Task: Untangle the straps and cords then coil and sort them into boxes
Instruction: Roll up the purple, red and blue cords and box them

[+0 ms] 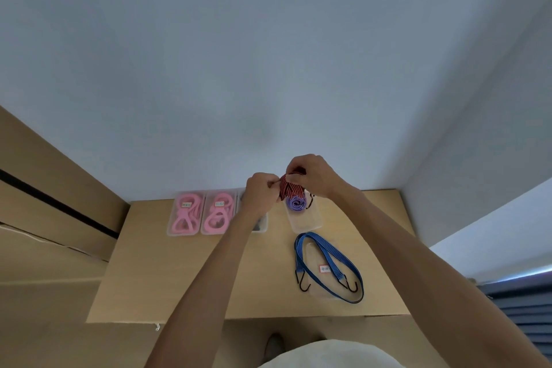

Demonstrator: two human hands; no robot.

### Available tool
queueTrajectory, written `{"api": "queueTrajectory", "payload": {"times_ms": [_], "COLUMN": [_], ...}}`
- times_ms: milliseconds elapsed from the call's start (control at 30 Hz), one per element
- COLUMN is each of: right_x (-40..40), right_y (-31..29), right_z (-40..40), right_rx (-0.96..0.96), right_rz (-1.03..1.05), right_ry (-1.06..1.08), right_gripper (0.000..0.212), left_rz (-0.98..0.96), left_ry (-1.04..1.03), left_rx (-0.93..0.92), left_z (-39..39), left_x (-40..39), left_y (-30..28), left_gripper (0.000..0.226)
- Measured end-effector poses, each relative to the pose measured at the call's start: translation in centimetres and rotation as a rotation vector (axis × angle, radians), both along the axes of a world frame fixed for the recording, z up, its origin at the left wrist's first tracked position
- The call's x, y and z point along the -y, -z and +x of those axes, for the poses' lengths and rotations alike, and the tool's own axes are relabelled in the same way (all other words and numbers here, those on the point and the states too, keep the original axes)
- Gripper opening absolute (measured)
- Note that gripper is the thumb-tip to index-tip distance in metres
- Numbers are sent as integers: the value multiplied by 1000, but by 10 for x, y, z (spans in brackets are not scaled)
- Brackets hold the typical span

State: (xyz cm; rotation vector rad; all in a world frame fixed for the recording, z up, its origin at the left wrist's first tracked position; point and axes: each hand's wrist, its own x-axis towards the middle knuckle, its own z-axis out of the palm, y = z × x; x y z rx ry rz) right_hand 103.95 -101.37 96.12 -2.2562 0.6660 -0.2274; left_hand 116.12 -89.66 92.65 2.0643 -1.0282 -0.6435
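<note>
while both hands work above the far box, these lines give the scene.
step: coiling, by my reading; left hand (260,192) and right hand (310,174) hold the red cord (287,188) bunched between them, off the worktop (167,272).
fingers: left fingers (270,185) pinch one side of the bundle, right fingers (294,178) curl over its top; both grip the red cord.
red cord: striped red and black, hanging just over the clear box (307,222) where a purple coil (295,203) already lies; a dark hook (311,199) shows beside it.
next move: likely a tighter wrap, then lowering the bundle into a box; hooks must be tucked so they do not snag.
blue cord: loose on the worktop, blue cord (328,263) draped over a near box (316,293), black hooks out, not yet coiled.
pink cords: two boxes at the left each hold pink cords (185,213), sorted.
third box: mostly hidden behind the left arm, contents unclear.
writing: small white labels (325,268) on the boxes, red-edged on the near one; text too small to read.
brands: none visible.
</note>
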Motion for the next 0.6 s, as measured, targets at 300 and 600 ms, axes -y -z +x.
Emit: {"api": "queueTrajectory", "payload": {"times_ms": [300, 600], "right_x": [14, 13], "right_y": [15, 18], "right_z": [-23, -23], "right_rx": [224, 360], "right_rz": [496, 1087], "right_ry": [162, 219], "right_gripper": [9, 28], "left_rz": [-18, -243], "left_ry": [237, 230], "left_rx": [-270, -696], "left_z": [2, -19], "left_x": [3, 17], "left_y": [-5, -14], "left_gripper": [20, 21]}}
